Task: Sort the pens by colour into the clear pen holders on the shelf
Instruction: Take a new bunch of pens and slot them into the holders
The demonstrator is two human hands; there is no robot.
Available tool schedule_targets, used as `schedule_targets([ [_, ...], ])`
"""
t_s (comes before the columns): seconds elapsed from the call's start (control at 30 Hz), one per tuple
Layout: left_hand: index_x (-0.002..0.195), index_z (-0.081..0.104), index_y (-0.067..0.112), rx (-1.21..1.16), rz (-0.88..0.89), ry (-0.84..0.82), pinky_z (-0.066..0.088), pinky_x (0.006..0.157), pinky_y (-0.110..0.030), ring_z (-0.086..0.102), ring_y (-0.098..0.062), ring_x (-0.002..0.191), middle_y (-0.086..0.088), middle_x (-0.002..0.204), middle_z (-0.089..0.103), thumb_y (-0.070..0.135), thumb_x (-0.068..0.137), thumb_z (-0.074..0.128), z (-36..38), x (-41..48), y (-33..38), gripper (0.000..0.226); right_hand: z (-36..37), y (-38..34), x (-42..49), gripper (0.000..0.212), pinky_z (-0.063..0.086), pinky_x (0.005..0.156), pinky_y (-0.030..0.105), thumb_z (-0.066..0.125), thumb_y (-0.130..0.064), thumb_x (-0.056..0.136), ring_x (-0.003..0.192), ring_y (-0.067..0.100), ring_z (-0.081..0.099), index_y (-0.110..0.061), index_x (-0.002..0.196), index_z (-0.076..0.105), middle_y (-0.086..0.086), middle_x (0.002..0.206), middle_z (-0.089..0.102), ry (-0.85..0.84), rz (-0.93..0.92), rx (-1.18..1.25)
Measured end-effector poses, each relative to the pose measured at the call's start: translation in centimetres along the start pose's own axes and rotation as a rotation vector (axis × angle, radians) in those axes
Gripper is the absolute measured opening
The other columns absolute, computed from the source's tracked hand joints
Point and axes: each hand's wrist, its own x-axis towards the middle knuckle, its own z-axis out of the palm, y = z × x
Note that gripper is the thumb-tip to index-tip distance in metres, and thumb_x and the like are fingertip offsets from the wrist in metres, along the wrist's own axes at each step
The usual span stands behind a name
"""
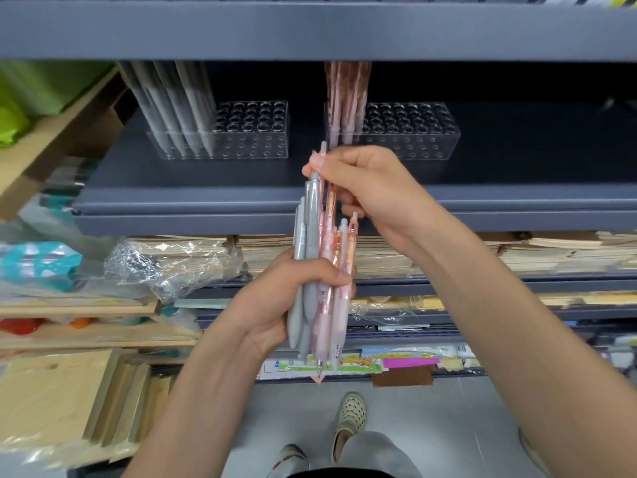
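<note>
Head view: left hand (272,305) is gripping a mixed bundle of pens (312,257), grey + pink, fingers curled tight round it, just below the dark shelf (193,201) front. Right hand (375,191) is pinching the top of one pink pen (331,201) w/ thumb & fingertips, lower end sitting in the bundle. On the shelf, left holder (251,132) is carrying grey pens (172,108); right holder (413,132), pink pens (346,98).

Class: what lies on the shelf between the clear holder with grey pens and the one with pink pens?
Nothing: the head view shows only bare dark shelf between the grey-pen holder and the pink-pen holder.
</note>
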Motion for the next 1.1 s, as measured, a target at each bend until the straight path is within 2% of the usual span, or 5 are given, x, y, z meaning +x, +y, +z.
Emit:
schedule_targets([
  [0.13,0.087,0.068,0.004,-0.019,-0.015,-0.036,0.054,0.056,-0.025,0.062,-0.020,0.062,-0.012,0.078,0.063,-0.001,0.064,0.066,0.1,0.3,0.4,0.024,0.4,0.1,-0.1,0.022,0.036,0.051,0.008,0.057,-0.030,0.097,0.050,-0.006,0.050,-0.018,0.087,0.073,-0.020,0.057,0.060,0.101,-0.037,-0.023],
  [0.3,0.089,0.067,0.003,-0.010,-0.034,-0.054,0.055,0.056,-0.026,0.062,-0.020,0.063,-0.011,0.077,0.064,0.000,0.064,0.067,0.9,0.9,0.3,0.025,0.5,-0.2,-0.1,0.017,0.043,0.060,0.008,0.051,-0.022,0.100,0.076,-0.004,0.066,-0.017,0.092,0.065,-0.006,0.087,0.071,0.224,-0.068,0.052],
  [0.77,0.096,0.061,0.004,-0.017,-0.060,-0.075,0.054,0.056,-0.027,0.062,-0.020,0.064,-0.010,0.078,0.063,0.000,0.066,0.066,1.4,1.7,0.1,0.030,-4.2,-0.4,0.2,0.020,0.049,0.053,0.029,0.044,-0.024,0.103,0.052,0.019,0.059,-0.010,0.090,0.052,0.005,0.064,0.067,0.728,-0.273,0.438],
  [1.0,0.095,0.064,0.003,-0.035,-0.049,-0.037,0.055,0.059,-0.027,0.064,-0.020,0.066,-0.010,0.081,0.065,0.001,0.067,0.067,0.6,1.8,0.2,0.029,-6.0,-0.5,1.7,0.014,0.056,0.072,0.033,0.049,0.003,0.097,0.067,0.019,0.061,-0.009,0.093,0.046,0.003,0.076,0.060,0.795,-0.402,0.266],
  [1.1,0.098,0.063,0.004,-0.051,-0.052,-0.034,0.055,0.057,-0.027,0.064,-0.019,0.066,-0.010,0.082,0.065,0.002,0.067,0.068,0.2,1.7,0.4,0.032,-6.6,-1.9,2.7,0.027,0.048,0.057,0.027,0.036,0.009,0.099,0.067,0.022,0.052,-0.008,0.079,0.045,0.010,0.072,0.053,0.931,-0.270,0.049],
])
